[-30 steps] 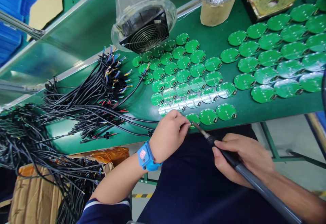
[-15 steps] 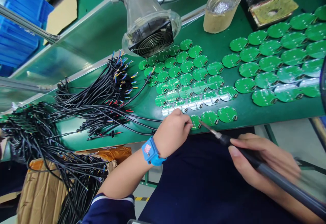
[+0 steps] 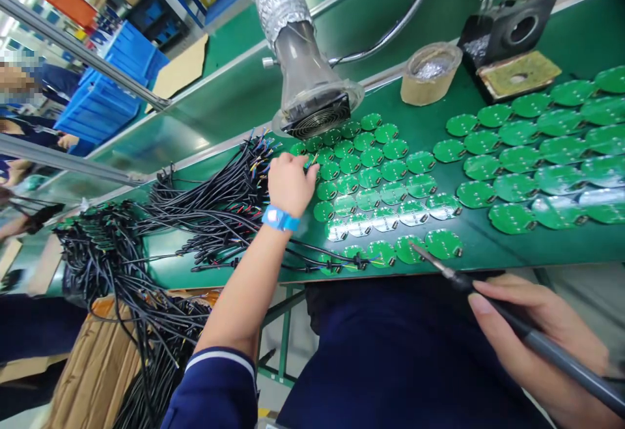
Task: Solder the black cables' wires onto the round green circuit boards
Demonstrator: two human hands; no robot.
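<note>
My left hand [image 3: 291, 185], with a blue wrist strap [image 3: 280, 218], is at the right end of the cable bundle. Its fingers are closed around a black cable [image 3: 313, 161] whose stripped wire ends poke out by the thumb. In my right hand [image 3: 561, 315] is a soldering iron [image 3: 461, 280], its tip over the front row of round green circuit boards [image 3: 443, 244]. Another cable [image 3: 336, 261] lies along the front edge of the bench, its coloured wire ends over the boards of that row.
A fume extractor [image 3: 317, 113] hangs above the boards. Behind them stand a cardboard ring [image 3: 431, 76] with solder scraps and an iron stand [image 3: 512, 32] with a yellow sponge [image 3: 520, 76]. Black cables [image 3: 195, 198] cover the left side. Co-workers and blue bins [image 3: 110, 90] are beyond.
My left hand has moved from the front board up and left to a cable by the bundle. A cable now lies at the front row. The view has shifted; my right hand still holds the soldering iron.
</note>
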